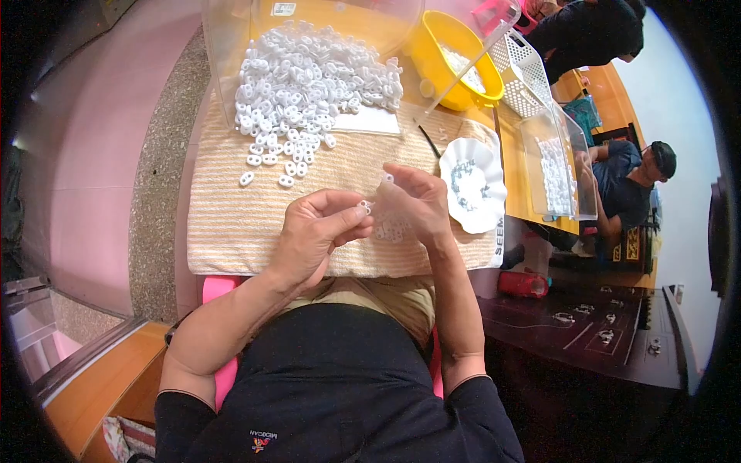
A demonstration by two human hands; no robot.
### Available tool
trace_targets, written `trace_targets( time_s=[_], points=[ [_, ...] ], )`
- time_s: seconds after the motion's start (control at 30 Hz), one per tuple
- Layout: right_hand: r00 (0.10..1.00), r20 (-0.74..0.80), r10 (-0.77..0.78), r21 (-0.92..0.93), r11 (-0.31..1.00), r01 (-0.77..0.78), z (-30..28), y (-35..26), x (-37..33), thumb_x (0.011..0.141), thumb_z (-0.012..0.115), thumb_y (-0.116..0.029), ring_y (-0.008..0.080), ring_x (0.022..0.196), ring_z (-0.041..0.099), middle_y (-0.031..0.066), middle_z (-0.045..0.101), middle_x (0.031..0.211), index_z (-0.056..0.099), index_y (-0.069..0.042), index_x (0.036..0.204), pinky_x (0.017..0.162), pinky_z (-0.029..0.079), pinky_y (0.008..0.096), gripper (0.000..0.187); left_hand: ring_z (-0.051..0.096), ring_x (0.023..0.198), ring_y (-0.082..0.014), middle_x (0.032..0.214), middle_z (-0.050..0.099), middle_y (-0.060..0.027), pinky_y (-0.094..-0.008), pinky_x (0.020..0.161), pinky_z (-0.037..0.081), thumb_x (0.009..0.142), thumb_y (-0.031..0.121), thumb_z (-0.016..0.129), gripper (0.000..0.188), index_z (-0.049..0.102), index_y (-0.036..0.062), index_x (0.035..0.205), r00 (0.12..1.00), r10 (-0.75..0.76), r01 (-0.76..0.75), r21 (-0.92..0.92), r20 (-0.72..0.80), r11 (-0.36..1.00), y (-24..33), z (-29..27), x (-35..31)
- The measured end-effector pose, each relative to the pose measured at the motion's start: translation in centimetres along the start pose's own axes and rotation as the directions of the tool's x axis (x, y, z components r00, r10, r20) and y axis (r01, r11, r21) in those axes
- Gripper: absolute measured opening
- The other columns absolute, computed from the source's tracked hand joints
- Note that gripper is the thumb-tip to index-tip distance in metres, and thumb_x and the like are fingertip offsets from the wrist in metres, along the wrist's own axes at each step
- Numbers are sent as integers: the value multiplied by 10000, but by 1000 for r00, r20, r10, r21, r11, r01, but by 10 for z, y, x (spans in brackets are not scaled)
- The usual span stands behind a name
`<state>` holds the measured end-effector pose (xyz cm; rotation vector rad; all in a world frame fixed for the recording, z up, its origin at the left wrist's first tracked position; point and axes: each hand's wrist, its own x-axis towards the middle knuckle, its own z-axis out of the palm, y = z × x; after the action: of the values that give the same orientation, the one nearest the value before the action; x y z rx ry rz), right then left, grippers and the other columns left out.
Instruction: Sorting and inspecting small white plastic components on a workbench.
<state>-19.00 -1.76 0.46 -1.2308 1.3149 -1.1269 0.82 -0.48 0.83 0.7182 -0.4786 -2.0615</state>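
Note:
In front of my lap, my left hand (315,231) is closed in a pinch. Between its thumb and forefinger sits a small white plastic piece (365,207) with holes. Close beside it, my right hand (424,202) is partly smeared by motion; its fingers curl together near a tiny white bit (388,178). Under the right fingers lies a blurred, pale cluster of small pieces (394,228), whose kind I cannot make out. Beyond my hands a heap of white two-holed oval pieces (309,81) spills from a clear bin (224,65) onto the striped towel (231,224).
Right of my hands stands a white scalloped dish (490,185) holding small metallic-looking parts. Behind it are a yellow basin (432,62), a white perforated basket (521,73) and a clear box (583,197) of white pieces. Another person (625,181) sits at the right.

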Motion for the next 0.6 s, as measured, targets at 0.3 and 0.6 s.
trace_targets(
  time_s=[0.3,0.6],
  points=[
    [999,27,35,89,995,-37,-4,6,-3,879,662,-60,122,682,636,74,653,846,567,65,1181,622,541,248,341,671,799,-172,894,665,-94,-308,766,587,859,10,648,140,620,-6,995,1000,-4,4,-3,8,1000,-2,-4,3],
    [999,-15,42,21,999,-42,4,-4,-7,900,646,-88,111,695,620,57,647,823,584,75,1157,615,514,237,310,671,802,-172,894,667,-87,-319,771,584,853,14,656,150,625,-1,999,1000,-5,5,-4,-2,1000,-3,-7,3]
  ],
)
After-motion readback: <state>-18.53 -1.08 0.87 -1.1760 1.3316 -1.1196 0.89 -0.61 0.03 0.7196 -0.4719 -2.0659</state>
